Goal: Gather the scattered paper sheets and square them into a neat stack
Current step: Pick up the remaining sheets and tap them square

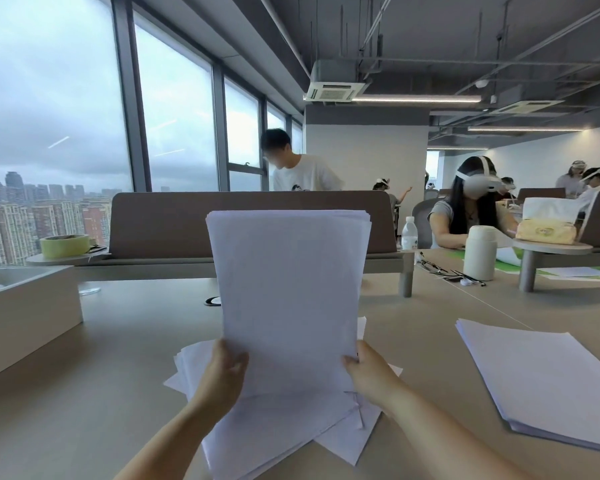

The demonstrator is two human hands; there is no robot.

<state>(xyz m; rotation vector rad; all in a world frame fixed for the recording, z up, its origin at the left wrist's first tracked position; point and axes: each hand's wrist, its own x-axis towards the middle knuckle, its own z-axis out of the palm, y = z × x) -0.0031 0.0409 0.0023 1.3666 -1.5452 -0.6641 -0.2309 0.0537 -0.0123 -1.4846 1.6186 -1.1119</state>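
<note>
Head view: gripping upright paper bundle (288, 289) by lower side edges with left hand (224, 370) and right hand (368, 372), above loose sheets (343, 441) on tabletop (118, 358).
Likely light, floppy, slippery: best held low for tapping square.

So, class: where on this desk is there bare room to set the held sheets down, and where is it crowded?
Bare desk lies between the grey box and the loose sheets, with a narrower strip between those sheets and the right-hand stack. It is crowded in the middle, where the held sheaf stands over the loose sheets.
</note>
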